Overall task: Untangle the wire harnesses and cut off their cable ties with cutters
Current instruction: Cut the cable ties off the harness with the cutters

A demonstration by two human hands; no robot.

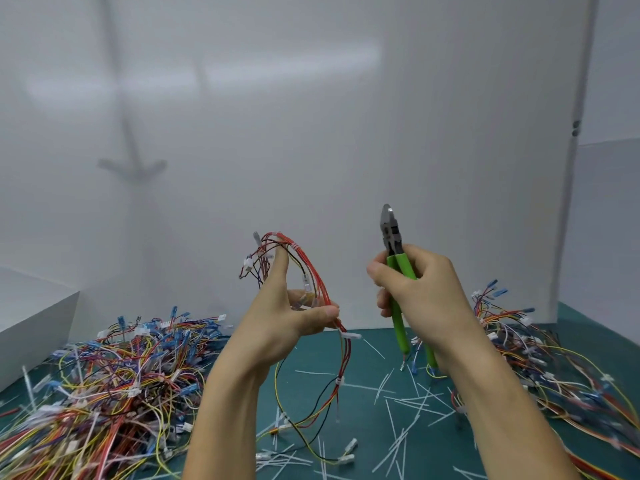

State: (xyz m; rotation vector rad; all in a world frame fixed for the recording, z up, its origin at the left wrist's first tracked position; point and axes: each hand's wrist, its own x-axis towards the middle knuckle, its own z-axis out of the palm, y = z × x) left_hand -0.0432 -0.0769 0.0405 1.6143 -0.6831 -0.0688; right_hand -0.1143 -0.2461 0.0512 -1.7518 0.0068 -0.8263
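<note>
Red-wire harness (313, 282) is up in the air over the table (381, 336), looped on my left hand (273, 320). Thumb and fingers (278, 268) pinch it, and its tail hangs to the table with a white cable tie (339, 380) on it. My right hand (419, 285) wraps the green-handled cutters (393, 237), nose up, jaws closed, apart from the harness. Cut ties (408, 400) litter the table, with harness piles left (114, 382) and right (519, 348).

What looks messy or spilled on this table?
Short white cable-tie offcuts lie strewn every which way across the green mat, between the left wire pile and the right wire pile, like spilled litter.
</note>
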